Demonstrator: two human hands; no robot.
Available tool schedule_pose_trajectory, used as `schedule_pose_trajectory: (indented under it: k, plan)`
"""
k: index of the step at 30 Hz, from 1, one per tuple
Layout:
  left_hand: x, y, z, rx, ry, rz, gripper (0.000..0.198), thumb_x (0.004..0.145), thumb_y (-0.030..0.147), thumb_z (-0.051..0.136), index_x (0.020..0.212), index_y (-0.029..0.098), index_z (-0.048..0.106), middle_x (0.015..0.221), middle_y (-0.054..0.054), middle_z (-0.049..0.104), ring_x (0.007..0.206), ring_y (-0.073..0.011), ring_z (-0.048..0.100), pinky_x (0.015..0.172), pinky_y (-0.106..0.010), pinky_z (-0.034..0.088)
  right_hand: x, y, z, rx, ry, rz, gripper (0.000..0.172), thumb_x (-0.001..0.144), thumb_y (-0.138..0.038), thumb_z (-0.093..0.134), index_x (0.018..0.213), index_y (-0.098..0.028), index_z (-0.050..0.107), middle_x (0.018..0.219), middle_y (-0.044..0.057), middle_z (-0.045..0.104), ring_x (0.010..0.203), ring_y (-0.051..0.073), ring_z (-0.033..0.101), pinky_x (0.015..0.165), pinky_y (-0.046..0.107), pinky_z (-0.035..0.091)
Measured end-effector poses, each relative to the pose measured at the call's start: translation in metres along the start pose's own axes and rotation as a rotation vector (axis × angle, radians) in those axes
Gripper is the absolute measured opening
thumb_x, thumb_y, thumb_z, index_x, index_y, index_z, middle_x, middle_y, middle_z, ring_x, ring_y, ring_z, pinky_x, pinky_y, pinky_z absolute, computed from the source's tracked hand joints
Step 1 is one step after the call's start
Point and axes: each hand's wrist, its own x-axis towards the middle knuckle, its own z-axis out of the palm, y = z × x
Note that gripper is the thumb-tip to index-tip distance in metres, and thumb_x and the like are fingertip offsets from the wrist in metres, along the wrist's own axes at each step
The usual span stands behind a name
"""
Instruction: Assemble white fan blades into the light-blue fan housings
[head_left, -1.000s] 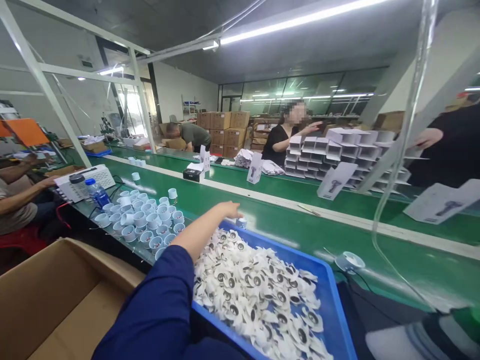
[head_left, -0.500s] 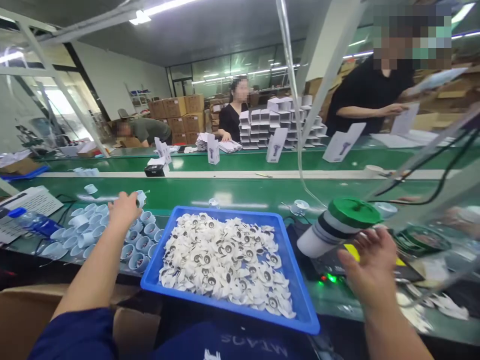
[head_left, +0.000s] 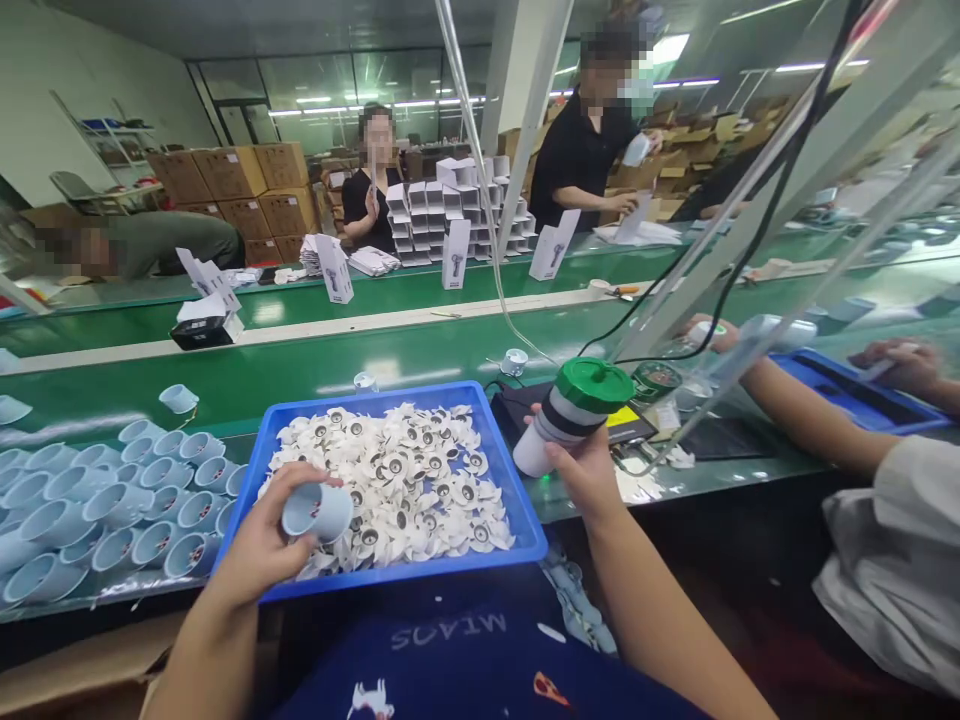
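Observation:
My left hand [head_left: 259, 535] is closed on a light blue plastic cup-shaped housing [head_left: 322, 512], its mouth tilted toward me, above the near left part of the tray. Beneath it lies a blue tray [head_left: 529, 545] heaped with white fan impellers [head_left: 420, 480], many showing dark round hubs. To the right of the tray, my right hand [head_left: 589, 470] wraps around a white bottle [head_left: 570, 412] with a black band and green lid, which leans to the right. Several more blue housings [head_left: 120, 505] with small coloured wires inside crowd the bench at left.
A dark device with a yellow label [head_left: 628, 416] sits behind the bottle. A clear tube [head_left: 480, 150] hangs down ahead. Single housings [head_left: 178, 398] stand on the green belt [head_left: 405, 340]. At right a co-worker's arms [head_left: 795, 405] reach over another blue tray [head_left: 832, 385].
My left hand has come from the housings at left to over the tray with one housing. My right hand, open before, now grips the bottle. The view has turned right.

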Motion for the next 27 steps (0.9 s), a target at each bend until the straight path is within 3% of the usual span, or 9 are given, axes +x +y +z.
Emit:
schedule_pose_trajectory:
  k: [4, 7, 10, 12, 13, 16, 19, 27]
  plan:
    - [0.007, 0.019, 0.038, 0.011, -0.073, -0.107, 0.052, 0.076, 0.020, 0.065, 0.128, 0.023, 0.059, 0.126, -0.014, 0.063, 0.114, -0.0299, 0.066, 0.096, -0.045, 0.055, 0.001, -0.023, 0.004, 0.175, 0.011, 0.055, 0.060, 0.067, -0.066, 0.068, 0.109, -0.027, 0.050, 0.091, 0.006, 0.066, 0.075, 0.028, 0.069, 0.068, 0.049, 0.059]
    - [0.016, 0.042, 0.060, 0.034, -0.150, -0.053, 0.056, 0.074, 0.013, 0.061, 0.129, 0.025, 0.056, 0.133, -0.012, 0.061, 0.126, -0.0292, 0.060, 0.107, -0.047, 0.049, 0.006, -0.066, 0.009, 0.309, 0.006, 0.086, 0.058, 0.072, -0.074, 0.053, 0.107, -0.027, 0.054, 0.085, 0.005, 0.060, 0.070, 0.025, 0.065, 0.064, 0.044, 0.057]
    - [0.026, 0.067, 0.078, 0.014, -0.211, 0.047, 0.064, 0.070, 0.008, 0.059, 0.132, 0.024, 0.051, 0.129, -0.011, 0.064, 0.122, -0.0268, 0.062, 0.105, -0.043, 0.051, 0.010, -0.120, 0.031, 0.586, -0.202, 0.164, 0.056, 0.075, -0.074, 0.056, 0.109, -0.030, 0.056, 0.086, 0.002, 0.058, 0.068, 0.020, 0.062, 0.060, 0.038, 0.057]
    - [0.031, 0.081, 0.086, 0.008, -0.196, 0.090, 0.063, 0.071, 0.014, 0.068, 0.130, 0.022, 0.050, 0.122, -0.011, 0.066, 0.112, -0.0265, 0.065, 0.097, -0.039, 0.055, 0.012, -0.148, 0.051, 0.731, -0.426, 0.216, 0.051, 0.072, -0.067, 0.068, 0.099, -0.025, 0.060, 0.088, 0.003, 0.061, 0.069, 0.019, 0.063, 0.061, 0.036, 0.058]
    - [0.033, 0.086, 0.089, 0.001, -0.175, 0.107, 0.060, 0.072, 0.019, 0.074, 0.127, 0.021, 0.051, 0.117, -0.010, 0.067, 0.105, -0.0258, 0.067, 0.091, -0.037, 0.057, 0.012, -0.157, 0.061, 0.787, -0.477, 0.209, 0.048, 0.071, -0.063, 0.072, 0.094, -0.023, 0.061, 0.087, 0.003, 0.062, 0.068, 0.018, 0.063, 0.060, 0.034, 0.058]
    - [0.036, 0.097, 0.091, -0.047, -0.113, 0.135, 0.045, 0.072, 0.034, 0.084, 0.107, 0.022, 0.059, 0.095, -0.002, 0.070, 0.081, -0.0192, 0.068, 0.073, -0.029, 0.057, 0.007, -0.168, 0.081, 0.853, -0.518, 0.185, 0.044, 0.070, -0.059, 0.079, 0.086, -0.020, 0.064, 0.085, 0.003, 0.064, 0.069, 0.018, 0.065, 0.059, 0.032, 0.059]
    - [0.036, 0.104, 0.091, -0.070, -0.061, 0.137, 0.033, 0.073, 0.033, 0.084, 0.090, 0.022, 0.058, 0.079, 0.003, 0.065, 0.066, -0.0136, 0.062, 0.060, -0.024, 0.051, -0.002, -0.167, 0.083, 0.804, -0.510, 0.211, 0.049, 0.068, -0.064, 0.082, 0.088, -0.022, 0.066, 0.086, 0.004, 0.066, 0.073, 0.020, 0.066, 0.064, 0.036, 0.062]
    - [0.037, 0.110, 0.095, -0.037, -0.026, 0.111, 0.026, 0.072, 0.028, 0.078, 0.083, 0.021, 0.056, 0.073, 0.003, 0.060, 0.061, -0.0121, 0.058, 0.054, -0.023, 0.045, -0.010, -0.176, 0.074, 0.772, -0.397, 0.183, 0.035, 0.075, -0.054, 0.083, 0.075, -0.022, 0.066, 0.080, 0.003, 0.065, 0.070, 0.021, 0.064, 0.065, 0.039, 0.062]
